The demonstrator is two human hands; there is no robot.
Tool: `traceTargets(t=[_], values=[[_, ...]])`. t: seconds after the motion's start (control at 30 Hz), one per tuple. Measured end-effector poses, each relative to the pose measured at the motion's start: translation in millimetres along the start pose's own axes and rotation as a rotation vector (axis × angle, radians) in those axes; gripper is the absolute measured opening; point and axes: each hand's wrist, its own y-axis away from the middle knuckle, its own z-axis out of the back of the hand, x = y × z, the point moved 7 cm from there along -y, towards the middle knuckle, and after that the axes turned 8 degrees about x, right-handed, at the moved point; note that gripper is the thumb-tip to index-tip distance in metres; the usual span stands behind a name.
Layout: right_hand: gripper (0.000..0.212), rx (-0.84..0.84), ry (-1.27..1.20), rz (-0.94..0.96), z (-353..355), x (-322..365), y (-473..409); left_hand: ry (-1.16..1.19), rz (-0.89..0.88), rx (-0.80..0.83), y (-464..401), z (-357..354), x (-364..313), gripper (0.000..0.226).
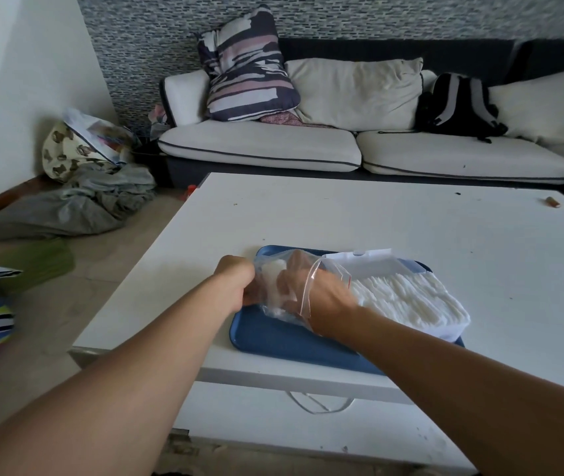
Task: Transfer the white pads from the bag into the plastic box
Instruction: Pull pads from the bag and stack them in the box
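White pads (407,297), thin and stacked on edge, already fill most of the clear rectangular plastic box (452,329) on the right of a blue tray (273,338). A few pads remain inside the transparent zip-top plastic bag (275,286), held above the tray's left half, just beside the box. The right hand (311,286) is inserted in the bag's mouth, its fingers seen through the film and seemingly closed around the remaining pads, though blur prevents certainty. The left hand (236,281) grips the bag's closed end. Judged stage: late; only this last handful is left. The tray rests on a white table (411,218).
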Motion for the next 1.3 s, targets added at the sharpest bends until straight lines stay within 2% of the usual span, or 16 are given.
traceTargets(t=[0.07, 0.2, 0.27, 0.33, 0.4, 0.43, 0.47, 0.57, 0.67, 0.77, 0.83, 0.87, 0.97, 1.07, 1.2, 1.3], values=[[0.02, 0.048, 0.018, -0.013, -1, 0, 1, 0.023, 0.02, -0.01, -1, 1, 4, 0.025], [0.015, 0.116, -0.153, -0.076, -1, -11, 7, 0.083, 0.043, -0.034, -2, 2, 8, 0.025], [0.014, 0.099, -0.243, -0.113, 5, -21, 13, 0.097, 0.05, -0.031, -3, 3, 10, 0.025], [0.022, 0.088, -0.299, -0.159, 18, -33, 21, 0.103, 0.059, -0.009, -4, 2, 12, 0.026], [0.015, 0.083, -0.295, -0.198, 35, -49, 33, 0.071, 0.061, 0.027, -7, -1, 15, 0.026], [0.024, 0.074, -0.33, -0.234, 43, -59, 40, 0.046, 0.055, 0.047, -10, -3, 16, 0.026], [0.026, 0.052, -0.409, -0.281, 49, -70, 49, 0.022, 0.054, 0.064, -13, -6, 17, 0.028], [0.008, 0.027, -0.851, -0.421, 51, -99, 73, -0.069, 0.058, 0.045, -17, -9, 15, 0.026], [0.02, 0.022, -1.252, -0.511, 49, -112, 87, -0.263, -0.014, -0.078, -9, -8, -1, 0.037], [0.022, -0.076, -1.574, -0.467, 59, -111, 93, -0.429, -0.276, -0.207, 26, -16, -44, 0.056], [0.02, -0.135, -1.695, -0.427, 64, -102, 93, -0.344, -0.479, -0.083, 63, -41, -67, 0.05], [0.019, -0.161, -1.736, -0.414, 66, -95, 91, -0.197, -0.487, 0.027, 82, -54, -71, 0.046], [0.017, -0.219, -1.83, -0.358, 69, -72, 83, 0.284, -0.287, 0.322, 124, -92, -56, 0.055], [0.024, -0.197, -1.868, -0.346, 68, -47, 76, 0.456, -0.24, 0.31, 140, -105, -47, 0.062], [0.05, -0.16, -1.974, -0.349, 59, -30, 70, 0.414, -0.292, 0.222, 142, -103, -49, 0.055], [0.046, -0.243, -1.902, -0.385, 59, -36, 71, 0.048, -0.537, 0.114, 142, -97, -59, 0.042]])
